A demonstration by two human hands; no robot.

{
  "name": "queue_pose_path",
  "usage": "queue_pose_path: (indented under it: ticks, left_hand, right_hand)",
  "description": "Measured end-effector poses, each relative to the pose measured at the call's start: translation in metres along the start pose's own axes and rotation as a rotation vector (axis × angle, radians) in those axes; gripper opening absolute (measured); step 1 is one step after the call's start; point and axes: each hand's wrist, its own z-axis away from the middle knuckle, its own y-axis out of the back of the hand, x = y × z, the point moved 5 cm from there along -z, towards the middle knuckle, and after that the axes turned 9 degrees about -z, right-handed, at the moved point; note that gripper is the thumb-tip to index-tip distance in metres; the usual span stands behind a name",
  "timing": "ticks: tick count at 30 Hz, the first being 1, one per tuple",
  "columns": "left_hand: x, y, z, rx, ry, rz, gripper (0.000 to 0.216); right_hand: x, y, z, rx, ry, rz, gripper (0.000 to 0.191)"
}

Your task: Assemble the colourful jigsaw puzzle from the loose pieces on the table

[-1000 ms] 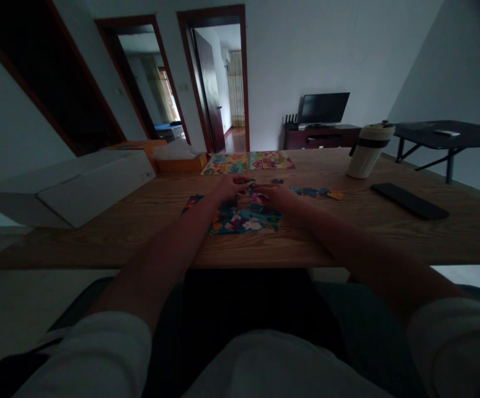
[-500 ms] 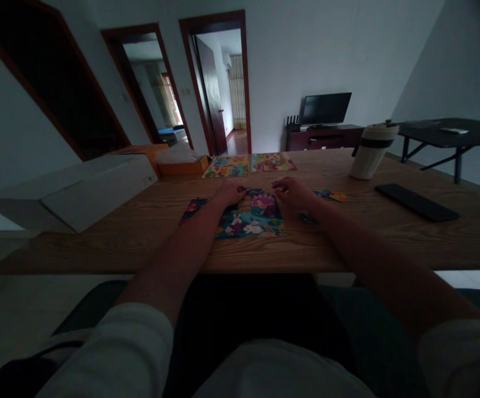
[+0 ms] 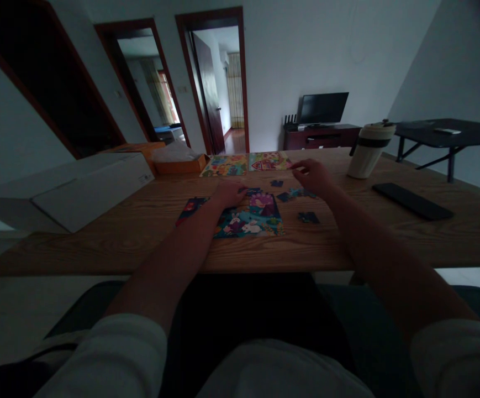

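On the wooden tabletop (image 3: 132, 243), head view: one partly assembled puzzle (image 3: 248, 216), long axis left to right, rabbits upright to the wearer; several loose pieces (image 3: 283, 197) to its right; two picture sheets (image 3: 225, 165) beyond. Left hand (image 3: 228, 194): fingers curled at puzzle's far side; grip indiscernible. Right hand (image 3: 312, 176): fingers half-bent, near the sheets; grip indiscernible.

Forearms (image 3: 182, 249) stretch forward, left hand (image 3: 228, 194) and right hand (image 3: 313, 176) (fingers (image 3: 302, 164) loosely bent) apart.

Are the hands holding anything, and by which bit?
I can't tell. The left hand is at the left end of a piece, but whether it grips is unclear. I can't make out anything in the right hand.
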Motion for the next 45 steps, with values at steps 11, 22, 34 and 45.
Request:
queue_pose_path:
  ticks: [11,22,34,45]
  left_hand:
    - [0.011,0.010,0.009,-0.105,-0.065,-0.009,0.038]
    - [0.018,0.009,0.007,-0.161,-0.025,-0.012,0.037]
    - [-0.065,0.042,0.009,0.460,0.308,0.330,0.037]
    - [-0.045,0.048,0.008,0.304,0.187,0.260,0.024]
  right_hand:
    - [0.011,0.044,-0.005,0.165,-0.100,0.004,0.035]
    - [0.007,0.042,-0.001,0.138,-0.087,0.081,0.030]
    - [0.025,0.047,0.003,-0.322,-0.194,0.030,0.033]
    - [0.042,0.014,0.031,-0.810,-0.435,0.117,0.065]
